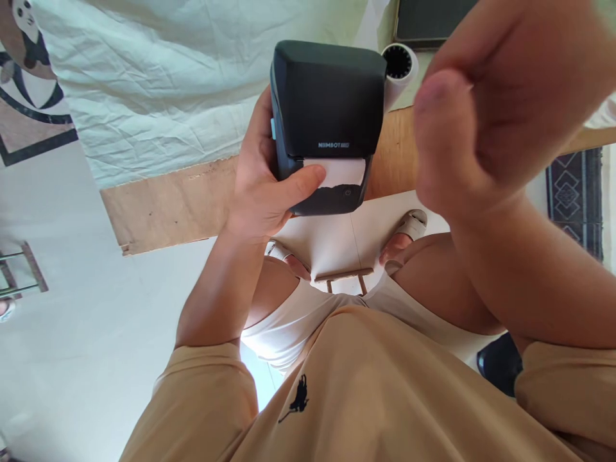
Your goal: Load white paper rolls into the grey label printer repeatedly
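L hand (262,186) grips dark grey plastic label printer (327,96) over wooden desk (163,205) near edge, thumb pressing white label strip (339,172); R hand (481,122) fingers curled, seems empty. Risk: one-hand grip slips, printer drops

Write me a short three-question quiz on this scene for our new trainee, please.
1. True or false: the left hand holds the label printer.
2. Where does the left thumb rest? A) on the white paper strip at the printer's slot B) on the printer's top C) off the printer altogether
3. Fill in: the right hand is raised close to the camera, its fingers ____ into a loose fist.
Key: 1 true; 2 A; 3 curled.
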Action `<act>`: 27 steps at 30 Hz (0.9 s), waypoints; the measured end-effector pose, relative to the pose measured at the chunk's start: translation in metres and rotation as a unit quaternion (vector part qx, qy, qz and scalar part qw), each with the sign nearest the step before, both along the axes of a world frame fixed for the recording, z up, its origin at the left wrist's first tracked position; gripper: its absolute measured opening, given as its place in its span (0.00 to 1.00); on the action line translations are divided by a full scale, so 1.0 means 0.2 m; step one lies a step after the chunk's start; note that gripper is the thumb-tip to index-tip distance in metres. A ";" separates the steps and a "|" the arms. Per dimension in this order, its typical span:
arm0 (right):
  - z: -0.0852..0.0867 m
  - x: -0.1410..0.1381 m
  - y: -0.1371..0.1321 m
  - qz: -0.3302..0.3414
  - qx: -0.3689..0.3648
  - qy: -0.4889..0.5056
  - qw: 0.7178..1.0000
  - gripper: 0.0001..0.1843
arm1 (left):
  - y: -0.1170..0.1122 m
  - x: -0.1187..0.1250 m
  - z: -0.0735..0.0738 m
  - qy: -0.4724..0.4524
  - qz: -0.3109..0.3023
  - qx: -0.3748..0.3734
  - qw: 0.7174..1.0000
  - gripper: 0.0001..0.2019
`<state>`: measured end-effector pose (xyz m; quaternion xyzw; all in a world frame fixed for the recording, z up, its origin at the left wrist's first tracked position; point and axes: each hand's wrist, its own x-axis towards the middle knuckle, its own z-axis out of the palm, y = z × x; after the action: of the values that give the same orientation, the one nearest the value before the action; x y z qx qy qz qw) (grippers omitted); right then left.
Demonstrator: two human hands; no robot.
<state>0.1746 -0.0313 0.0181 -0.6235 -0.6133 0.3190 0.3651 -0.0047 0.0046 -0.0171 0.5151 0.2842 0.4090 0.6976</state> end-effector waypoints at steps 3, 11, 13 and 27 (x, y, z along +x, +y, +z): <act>-0.02 -0.02 -0.01 -0.006 0.067 -0.063 0.996 0.32 | -0.02 0.02 0.02 -0.028 0.017 -0.013 0.999 0.25; -0.09 -0.04 -0.03 0.056 -0.098 -0.034 0.993 0.38 | -0.06 0.06 0.08 -0.014 0.065 -0.046 0.997 0.08; -0.09 -0.04 -0.03 0.061 -0.104 -0.025 0.992 0.38 | -0.06 0.06 0.08 -0.031 0.070 -0.036 0.996 0.09; -0.07 -0.05 -0.03 0.051 -0.096 -0.029 0.994 0.36 | -0.04 0.06 0.04 -0.045 0.073 -0.034 0.996 0.09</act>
<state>0.1640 -0.0375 0.0034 -0.6320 -0.6215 0.3766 0.2692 0.0082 -0.0031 -0.0084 0.4500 0.3035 0.4715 0.6950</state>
